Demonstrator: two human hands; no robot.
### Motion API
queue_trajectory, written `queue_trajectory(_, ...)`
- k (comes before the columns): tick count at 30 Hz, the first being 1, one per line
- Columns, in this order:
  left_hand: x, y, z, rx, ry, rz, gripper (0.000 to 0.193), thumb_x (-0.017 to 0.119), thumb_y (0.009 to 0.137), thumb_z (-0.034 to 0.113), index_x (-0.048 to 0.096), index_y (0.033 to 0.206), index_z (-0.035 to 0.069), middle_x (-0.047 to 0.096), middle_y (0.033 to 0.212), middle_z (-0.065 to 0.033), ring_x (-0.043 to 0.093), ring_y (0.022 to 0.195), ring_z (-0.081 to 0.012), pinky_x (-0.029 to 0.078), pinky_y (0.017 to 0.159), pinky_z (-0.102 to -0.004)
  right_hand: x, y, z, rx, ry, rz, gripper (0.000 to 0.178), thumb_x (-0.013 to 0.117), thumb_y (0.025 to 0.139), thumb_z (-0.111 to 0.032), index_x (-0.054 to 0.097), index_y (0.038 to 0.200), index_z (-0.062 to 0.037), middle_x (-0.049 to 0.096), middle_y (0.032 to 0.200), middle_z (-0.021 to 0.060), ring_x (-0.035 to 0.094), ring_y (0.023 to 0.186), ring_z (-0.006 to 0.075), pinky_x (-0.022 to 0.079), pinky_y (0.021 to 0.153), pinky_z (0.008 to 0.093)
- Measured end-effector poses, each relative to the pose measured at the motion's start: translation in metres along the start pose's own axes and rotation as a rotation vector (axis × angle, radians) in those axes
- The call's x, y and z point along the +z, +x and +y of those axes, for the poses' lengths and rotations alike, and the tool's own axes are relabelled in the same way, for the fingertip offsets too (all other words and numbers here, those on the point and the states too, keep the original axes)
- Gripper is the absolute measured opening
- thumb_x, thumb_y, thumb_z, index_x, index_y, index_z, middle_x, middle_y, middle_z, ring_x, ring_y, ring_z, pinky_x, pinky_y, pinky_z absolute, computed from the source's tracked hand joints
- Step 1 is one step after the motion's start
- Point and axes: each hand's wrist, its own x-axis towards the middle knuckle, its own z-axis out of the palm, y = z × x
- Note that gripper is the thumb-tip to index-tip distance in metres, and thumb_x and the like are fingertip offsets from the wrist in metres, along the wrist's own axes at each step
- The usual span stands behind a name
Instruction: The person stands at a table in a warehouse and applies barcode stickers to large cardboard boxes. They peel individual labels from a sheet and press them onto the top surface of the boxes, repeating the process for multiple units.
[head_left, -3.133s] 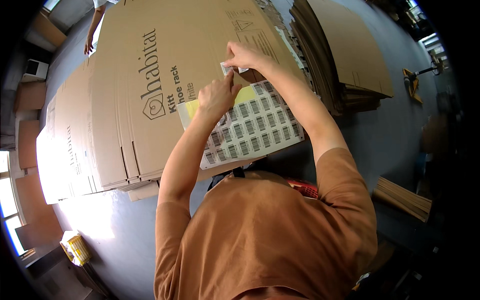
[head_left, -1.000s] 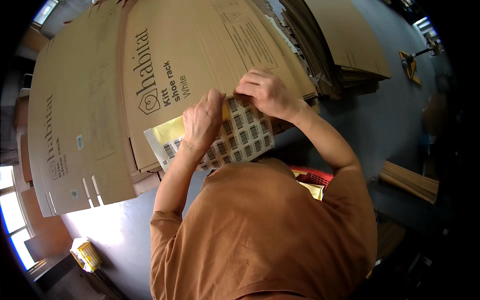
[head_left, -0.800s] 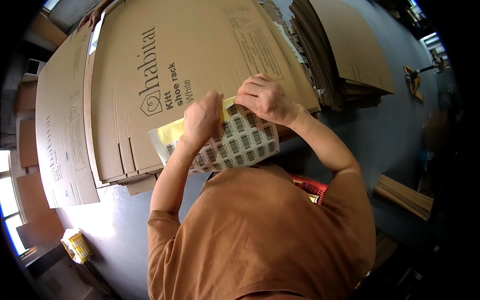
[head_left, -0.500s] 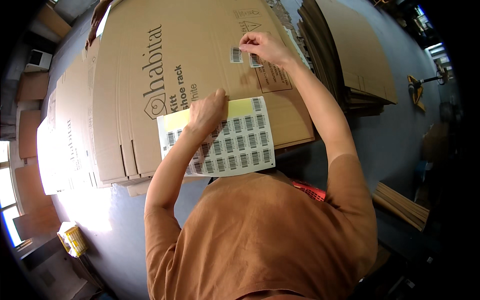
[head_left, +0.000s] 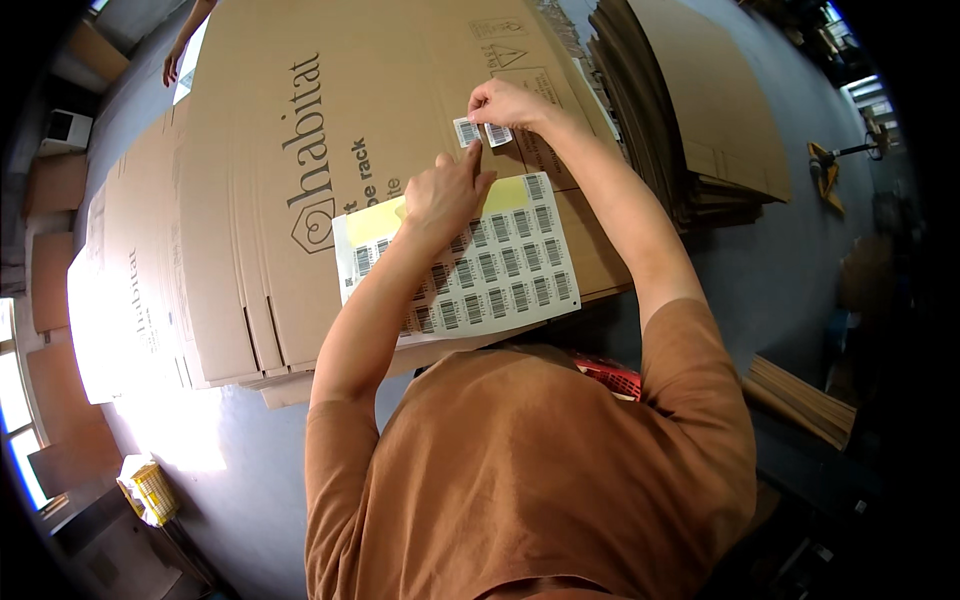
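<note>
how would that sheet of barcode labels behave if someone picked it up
The label sheet would probably flop, since it looks paper-thin. It is likely light for its size, showing hardly any thickness at its edges. Its yellow strip might feel slick, as it looks smooth.

Arms and Dark Rim Conceal Several Details

The left hand (head_left: 438,195) and its forearm (head_left: 368,325) cover part of the label sheet (head_left: 505,265), so not all its labels are visible. They also hide some print on the top carton (head_left: 235,180). Whether the left index fingertip (head_left: 473,147) touches 1 of the 2 small labels (head_left: 463,130) is too small to tell. The right hand (head_left: 508,105) covers an edge there, and the right forearm (head_left: 610,200) hides part of a printed panel (head_left: 537,82). Of 1 co-worker, only a forearm and a hand (head_left: 169,70) are inside the upper edge. A red basket (head_left: 615,378) is mostly hidden behind the brown shirt (head_left: 530,460).
</note>
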Motion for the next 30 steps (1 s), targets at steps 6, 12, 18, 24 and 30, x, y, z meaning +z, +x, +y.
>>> queue_trajectory(6,-0.010,-0.002,0.000,0.019,-0.109,-0.074,0.051,0.047,0.098,0.049,0.043,0.144,0.028,0.063,0.099,-0.0207,0.068,0.085,-0.0400,0.054,0.072,-0.0516,0.007,-0.019,-0.030,0.131,-0.330,0.394,0.041,0.079,0.077,-0.024,0.060,0.105,-0.0008,0.068,0.087,0.0098,0.064,0.076,0.0181,0.051,0.068,0.0315)
queue_trajectory(12,-0.001,-0.103,-0.024,0.144,-0.100,-0.037,0.036,0.048,0.099,0.035,0.051,0.133,0.021,0.065,0.089,-0.0154,0.067,0.070,-0.0372,0.053,0.062,-0.0493,0.022,-0.117,-0.058,0.042,0.619,0.440,0.035,0.074,0.085,-0.014,0.054,0.110,0.0001,0.067,0.089,0.0058,0.061,0.077,0.0097,0.049,0.067,0.0223)
queue_trajectory(18,0.013,-0.172,-0.069,0.179,-0.122,0.212,0.015,0.055,0.095,0.021,0.053,0.093,0.006,0.066,0.078,-0.0127,0.063,0.057,-0.0343,0.051,0.054,-0.0450,0.118,-0.179,-0.089,0.123,0.969,0.408,0.026,0.071,0.085,-0.003,0.054,0.104,-0.0027,0.067,0.087,0.0047,0.059,0.072,0.0076,0.048,0.063,0.0191)
queue_trajectory(24,0.014,-0.194,-0.074,0.446,-0.168,0.258,0.020,0.060,0.094,0.019,0.050,0.083,0.005,0.063,0.078,-0.0104,0.062,0.058,-0.0312,0.051,0.052,-0.0417,0.166,-0.179,-0.116,0.132,0.831,0.526,0.026,0.070,0.084,-0.003,0.053,0.103,0.0013,0.066,0.083,0.0068,0.060,0.067,0.0082,0.048,0.053,0.0216)
queue_trajectory(30,0.011,-0.198,-0.070,0.398,-0.242,0.396,0.028,0.061,0.092,0.024,0.059,0.110,0.003,0.060,0.113,-0.0124,0.066,0.064,-0.0277,0.055,0.054,-0.0380,0.185,-0.183,-0.114,0.007,0.637,0.616,0.023,0.070,0.083,-0.003,0.054,0.099,0.0026,0.067,0.082,0.0077,0.063,0.073,0.0114,0.053,0.062,0.0250)
